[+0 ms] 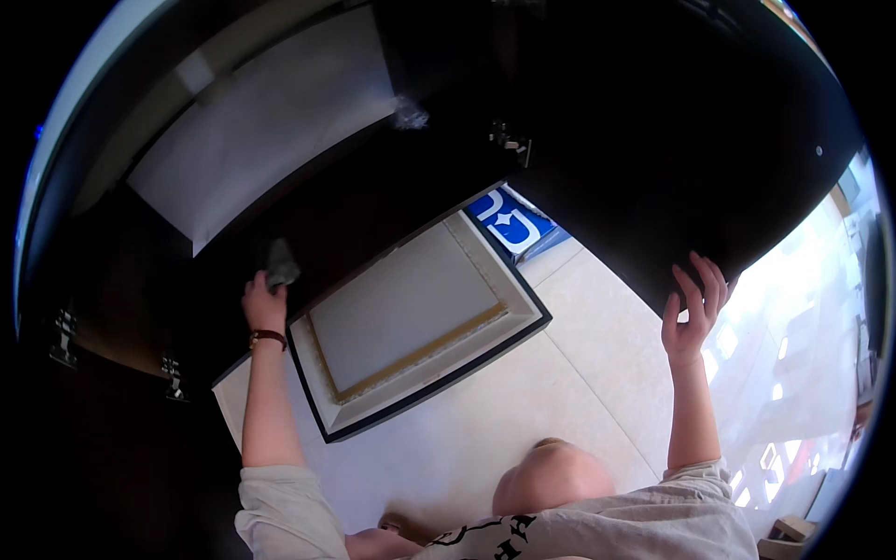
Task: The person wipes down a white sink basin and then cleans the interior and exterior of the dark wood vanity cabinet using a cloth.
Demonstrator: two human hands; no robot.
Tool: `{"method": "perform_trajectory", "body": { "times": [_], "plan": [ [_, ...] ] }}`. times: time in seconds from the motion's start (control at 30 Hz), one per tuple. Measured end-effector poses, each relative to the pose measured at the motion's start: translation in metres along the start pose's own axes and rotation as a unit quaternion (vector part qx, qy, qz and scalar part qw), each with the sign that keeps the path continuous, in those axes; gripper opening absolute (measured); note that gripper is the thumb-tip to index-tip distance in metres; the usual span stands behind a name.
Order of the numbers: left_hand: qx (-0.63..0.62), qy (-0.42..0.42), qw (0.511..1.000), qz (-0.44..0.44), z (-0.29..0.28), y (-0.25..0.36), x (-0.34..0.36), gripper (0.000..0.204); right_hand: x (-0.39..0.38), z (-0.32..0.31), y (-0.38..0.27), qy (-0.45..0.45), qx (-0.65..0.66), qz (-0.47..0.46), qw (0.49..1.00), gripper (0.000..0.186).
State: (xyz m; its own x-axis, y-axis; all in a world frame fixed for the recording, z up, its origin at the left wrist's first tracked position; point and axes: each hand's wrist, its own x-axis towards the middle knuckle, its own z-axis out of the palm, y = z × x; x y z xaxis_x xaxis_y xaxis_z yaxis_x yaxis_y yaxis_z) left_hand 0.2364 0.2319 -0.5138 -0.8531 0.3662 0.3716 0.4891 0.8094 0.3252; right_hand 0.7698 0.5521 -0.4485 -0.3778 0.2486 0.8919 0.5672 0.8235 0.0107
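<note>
My left hand (265, 306), with a dark bracelet at the wrist, is closed around a crumpled grey cloth (282, 265). It reaches into the front of an open dark cabinet (364, 210), above its bottom panel. On the right, my right hand (694, 306) is at the lower edge of the dark cabinet door (672, 159), which is swung open. Its fingers are spread and slightly bent, and they appear to touch the door. A pale sheet or panel (280, 112) shows inside the cabinet, with a small clear plastic piece (411, 113) by its right end.
A framed panel (425, 381) with a black outer edge and gold inner border lies on the tiled floor (569, 373), partly under the cabinet. Behind it is a blue and white box (518, 224). Metal hinges (510, 143) stick out at the cabinet's sides. My bent knee is near the bottom.
</note>
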Motion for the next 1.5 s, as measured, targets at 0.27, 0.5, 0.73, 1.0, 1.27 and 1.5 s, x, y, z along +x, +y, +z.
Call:
{"method": "perform_trajectory", "body": {
  "times": [0.27,0.5,0.73,1.0,1.27,1.5],
  "plan": [
    [-0.499,-0.015,0.846,0.189,-0.025,0.319,-0.028,0.039,0.012,0.036,-0.020,0.072,0.090,0.081,0.990,0.035],
    [-0.507,0.084,0.775,0.368,0.015,0.468,-0.047,0.072,0.082,0.093,-0.061,0.086,0.302,0.058,0.948,0.041],
    [-0.369,-0.038,0.787,0.492,0.051,0.438,-0.073,0.067,0.081,0.125,-0.051,-0.025,0.155,0.095,0.983,0.041],
    [-0.414,-0.181,0.814,0.365,0.037,0.397,-0.079,0.068,0.096,0.127,-0.037,-0.092,-0.116,-0.007,0.989,0.039],
    [-0.041,-0.210,0.899,0.383,0.042,0.281,0.000,0.058,0.237,0.089,-0.049,0.018,-0.337,-0.078,0.938,0.044],
    [-0.083,-0.140,0.917,0.364,0.095,0.215,-0.005,0.059,0.186,0.182,-0.086,-0.255,-0.248,-0.238,0.904,0.026]
  ]
}}
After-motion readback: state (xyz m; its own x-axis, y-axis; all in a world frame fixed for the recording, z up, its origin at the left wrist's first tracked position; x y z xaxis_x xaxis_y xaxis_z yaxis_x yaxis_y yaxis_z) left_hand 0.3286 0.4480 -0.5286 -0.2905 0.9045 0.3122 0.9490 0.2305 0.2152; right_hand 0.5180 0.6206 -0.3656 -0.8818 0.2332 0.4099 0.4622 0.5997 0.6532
